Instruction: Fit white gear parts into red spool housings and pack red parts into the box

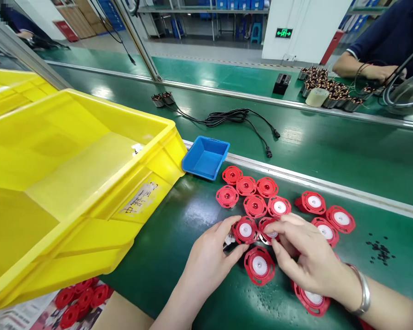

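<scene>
My left hand (213, 250) grips the rim of a red round part with a white toothed disc (245, 230), thumb and forefinger on opposite sides. Just right of it, my right hand (304, 252) has its thumb and forefinger close together over another red part (269, 230), which the fingers partly cover; whatever they may pinch is too small to make out. Below both hands lies a red part with a white disc (259, 265). A further one (313, 298) sits under my right wrist. Several red parts without white discs (255, 206) are grouped above.
A large yellow bin (147, 201) fills the left, with a blue tray (206, 158) beside it. Small black pieces (381, 251) lie at the right. Black cables (227, 117) rest beyond a metal rail. Across the bench, a person's arm (365, 68) is near copper-wound parts (325, 87).
</scene>
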A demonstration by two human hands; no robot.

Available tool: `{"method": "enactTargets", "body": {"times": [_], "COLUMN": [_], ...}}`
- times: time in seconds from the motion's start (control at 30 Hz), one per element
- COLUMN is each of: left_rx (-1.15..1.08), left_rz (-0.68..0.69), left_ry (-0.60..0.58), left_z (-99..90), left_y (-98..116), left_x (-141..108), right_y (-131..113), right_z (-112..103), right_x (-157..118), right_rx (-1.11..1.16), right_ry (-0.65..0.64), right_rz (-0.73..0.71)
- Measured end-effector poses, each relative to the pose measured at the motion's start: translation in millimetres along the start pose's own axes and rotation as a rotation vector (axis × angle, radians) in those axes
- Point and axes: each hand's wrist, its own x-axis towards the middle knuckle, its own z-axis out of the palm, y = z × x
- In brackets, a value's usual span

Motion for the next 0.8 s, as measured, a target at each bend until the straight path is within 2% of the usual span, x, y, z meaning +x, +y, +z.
{"method": "enactTargets", "body": {"times": [0.07,0.17,0.23,0.33,0.4,0.57,0.67,0.8], "left_rx": [-0.01,-0.019,-0.021,-0.012,-0.004,-0.008,-0.009,-0.008], "left_rz": [0.004,0.016,0.005,-0.017,-0.009,0.006,0.01,0.026], "left_ry": [-0.006,-0.013,-0.013,-0.009,-0.008,-0.013,-0.022,-0.013], "left_z": [-0.5,-0.3,0.2,0.6,0.3,-0.7,-0.2,0.9], "left_y": [0,-1,-2,-1,0,1,-1,-3], "left_x": [0,0,0,1,1,1,1,2], "right_y": [-1,-3,-4,-4,-3,3,6,7], "right_z": [6,13,11,1,-4,8,17,17], "right_x": [1,1,-1,-3,0,18,30,40], "right_rx": [-0.023,-0.107,-0.116,-0.038,-0.079,-0.23,-0.262,-0.254], "right_ry": [-0.092,-0.212,-0.171,-0.003,0.009,-0.278,-0.356,-0.431], "right_rz": [0.029,-0.001,-0.05,-0.077,-0.054,-0.063,-0.064,-0.057]}}
